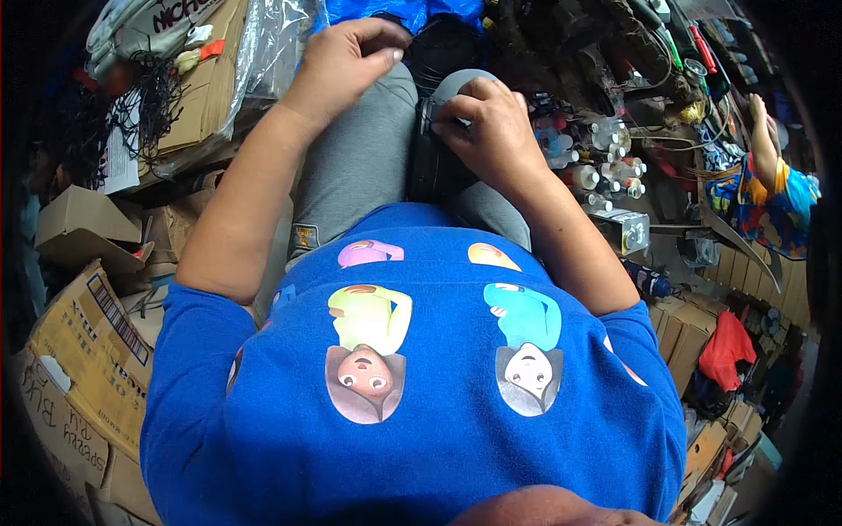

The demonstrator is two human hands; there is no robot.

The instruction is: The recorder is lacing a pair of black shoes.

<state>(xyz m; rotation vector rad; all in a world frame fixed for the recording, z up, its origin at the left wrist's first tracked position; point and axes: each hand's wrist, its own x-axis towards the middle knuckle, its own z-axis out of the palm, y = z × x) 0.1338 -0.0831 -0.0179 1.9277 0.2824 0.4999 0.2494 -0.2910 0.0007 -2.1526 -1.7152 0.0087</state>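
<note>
My left hand (355, 57) is raised over my left knee, fingers curled and thumb bent toward them. Anything it holds is too small or hidden to tell. My right hand (491, 123) is above my right thigh, thumb and forefinger drawn together by the upper edge of a black item (426, 158). That item stands between my thighs, and its kind is unclear. I cannot make out what the right fingers grip. Just beyond, between the hands, is a dark rounded thing (445, 54), partly covered by a grey rounded piece (463, 81).
Cardboard boxes (88, 351) are piled on the left, below clear plastic sheeting (274, 53) and tangled black cords (153, 114). Several small bottles (610, 167) stand to the right. A co-worker's arm (765, 145) shows at far right, above a red bag (726, 351).
</note>
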